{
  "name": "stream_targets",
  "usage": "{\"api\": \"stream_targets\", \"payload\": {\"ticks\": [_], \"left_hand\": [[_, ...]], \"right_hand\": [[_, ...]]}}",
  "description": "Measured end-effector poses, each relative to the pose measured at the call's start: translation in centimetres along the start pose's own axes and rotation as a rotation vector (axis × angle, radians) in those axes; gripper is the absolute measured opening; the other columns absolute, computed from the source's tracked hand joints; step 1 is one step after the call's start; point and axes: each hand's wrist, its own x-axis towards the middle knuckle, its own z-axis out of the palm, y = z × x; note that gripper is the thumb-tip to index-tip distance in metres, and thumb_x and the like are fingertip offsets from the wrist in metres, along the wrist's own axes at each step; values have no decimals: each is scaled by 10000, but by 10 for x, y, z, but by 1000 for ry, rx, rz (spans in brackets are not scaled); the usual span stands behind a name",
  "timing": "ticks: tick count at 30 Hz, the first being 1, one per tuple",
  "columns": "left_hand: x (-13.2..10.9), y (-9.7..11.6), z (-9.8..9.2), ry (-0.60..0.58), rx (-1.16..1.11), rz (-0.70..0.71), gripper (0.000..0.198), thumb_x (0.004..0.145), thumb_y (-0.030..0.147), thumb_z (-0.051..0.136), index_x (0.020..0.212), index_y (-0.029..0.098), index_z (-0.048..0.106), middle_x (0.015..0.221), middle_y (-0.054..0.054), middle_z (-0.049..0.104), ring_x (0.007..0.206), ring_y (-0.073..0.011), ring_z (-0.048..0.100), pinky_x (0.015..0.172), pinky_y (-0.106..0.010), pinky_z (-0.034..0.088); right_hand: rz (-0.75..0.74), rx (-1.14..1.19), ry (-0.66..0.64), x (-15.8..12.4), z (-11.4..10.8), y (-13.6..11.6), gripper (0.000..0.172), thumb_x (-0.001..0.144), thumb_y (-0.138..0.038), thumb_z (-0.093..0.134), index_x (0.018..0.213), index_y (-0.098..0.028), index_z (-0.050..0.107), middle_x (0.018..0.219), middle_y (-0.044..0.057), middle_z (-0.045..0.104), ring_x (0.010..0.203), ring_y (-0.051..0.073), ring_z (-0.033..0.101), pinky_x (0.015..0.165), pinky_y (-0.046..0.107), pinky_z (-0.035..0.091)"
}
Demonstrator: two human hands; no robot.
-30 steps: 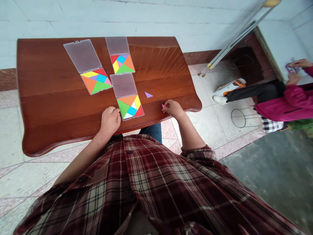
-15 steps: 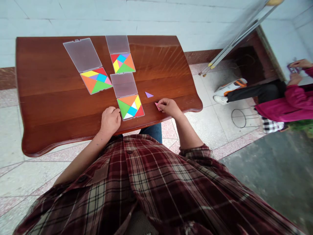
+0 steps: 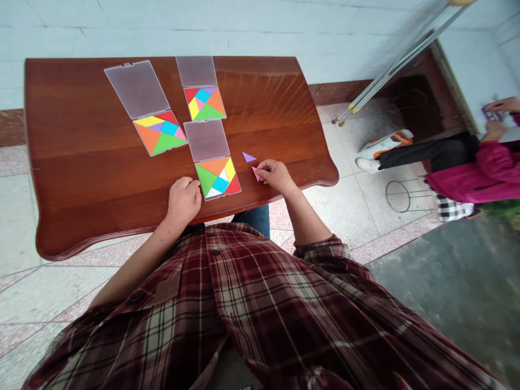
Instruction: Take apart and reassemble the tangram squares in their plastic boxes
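Note:
Between the thumb and fingers of my right hand (image 3: 275,176) is a pink triangle tangram piece (image 3: 255,173), just right of the nearest case. A purple triangle (image 3: 248,157) lies on the wood beyond it. The nearest tangram case (image 3: 206,199) lies open, its clear lid (image 3: 207,141) folded back; orange, green, yellow, blue and red pieces fill most of it, with white gaps beside the blue square. My left hand (image 3: 184,199) rests with curled fingers at this case's left edge; whether anything is under the fingers is hidden.
Two more open tangram cases, a left one (image 3: 160,132) and a far one (image 3: 205,103), hold full sets of pieces on the brown table (image 3: 81,179). Crutches (image 3: 382,67) lean on the wall at right. A seated person in a magenta sleeve (image 3: 493,154) holds something purple.
My right hand has moved a little left with the pink triangle, closer to the nearest case, and the piece has turned. My left hand stays in place.

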Motion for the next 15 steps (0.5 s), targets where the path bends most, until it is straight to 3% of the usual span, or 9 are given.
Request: {"api": "stream_targets", "payload": {"ticks": [15], "left_hand": [[0, 1, 0, -9, -24, -22, 233, 869, 206, 432, 916, 166, 657, 907, -107, 603, 859, -247, 552, 776, -394, 451]], "right_hand": [[-114, -205, 99, -5, 12, 1, 153, 807, -345, 604, 768, -207, 550, 694, -17, 633, 667, 125, 562, 695, 252, 423]]}}
